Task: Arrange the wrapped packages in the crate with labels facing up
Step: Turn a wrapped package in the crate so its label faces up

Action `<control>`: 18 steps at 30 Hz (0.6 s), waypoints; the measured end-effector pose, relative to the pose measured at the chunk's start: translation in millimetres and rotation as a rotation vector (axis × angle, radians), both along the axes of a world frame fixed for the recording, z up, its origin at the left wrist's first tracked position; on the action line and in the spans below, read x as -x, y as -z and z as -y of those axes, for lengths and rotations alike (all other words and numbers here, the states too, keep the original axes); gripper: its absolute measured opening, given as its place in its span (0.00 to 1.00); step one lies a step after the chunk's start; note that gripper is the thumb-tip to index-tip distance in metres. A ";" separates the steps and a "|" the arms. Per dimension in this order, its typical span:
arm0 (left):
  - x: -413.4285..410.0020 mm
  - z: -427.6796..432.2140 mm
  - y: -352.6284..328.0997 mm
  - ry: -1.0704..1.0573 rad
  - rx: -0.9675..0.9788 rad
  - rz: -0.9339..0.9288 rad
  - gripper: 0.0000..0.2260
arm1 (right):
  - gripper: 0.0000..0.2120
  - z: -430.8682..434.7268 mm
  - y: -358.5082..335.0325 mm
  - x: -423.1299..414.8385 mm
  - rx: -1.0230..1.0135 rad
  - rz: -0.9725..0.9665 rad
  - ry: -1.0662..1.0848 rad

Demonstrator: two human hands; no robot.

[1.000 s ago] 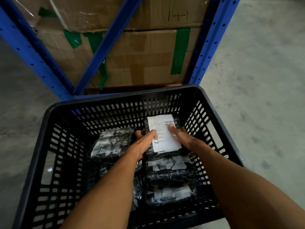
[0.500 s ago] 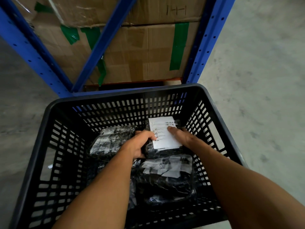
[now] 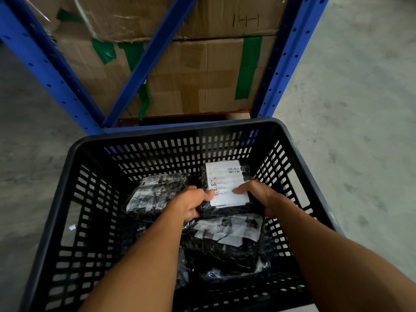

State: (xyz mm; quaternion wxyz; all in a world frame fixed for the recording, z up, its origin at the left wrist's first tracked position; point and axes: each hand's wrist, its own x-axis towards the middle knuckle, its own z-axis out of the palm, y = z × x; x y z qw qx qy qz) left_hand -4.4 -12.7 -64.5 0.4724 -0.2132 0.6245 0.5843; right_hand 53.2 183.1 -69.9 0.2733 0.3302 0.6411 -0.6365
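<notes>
Grey concrete floor (image 3: 360, 109), mottled and bare to the right. Resting on it, a black slotted plastic crate (image 3: 74, 221) near the camera. Just beyond the crate, blue metal racking (image 3: 286, 64) standing on the same floor, loaded with taped cardboard boxes (image 3: 191, 82).

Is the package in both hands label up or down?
Label up: the white label with its barcode faces the camera atop the package.

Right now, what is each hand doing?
Left hand: closed on the left edge of the labelled package.
Right hand: gripping the same package's right side, fingers on its label.
</notes>
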 end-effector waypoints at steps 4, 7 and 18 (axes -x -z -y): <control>-5.4 -0.2 -3.9 0.059 -0.020 0.007 0.30 | 0.22 -9.5 -2.8 -6.6 0.057 0.031 -0.052; -1.5 5.3 -14.5 0.098 -0.041 0.033 0.29 | 0.32 -14.0 -4.5 -7.0 0.033 0.027 -0.072; -16.1 2.0 -12.4 0.187 0.017 -0.068 0.41 | 0.30 -8.2 -22.8 -6.6 -0.130 0.139 -0.167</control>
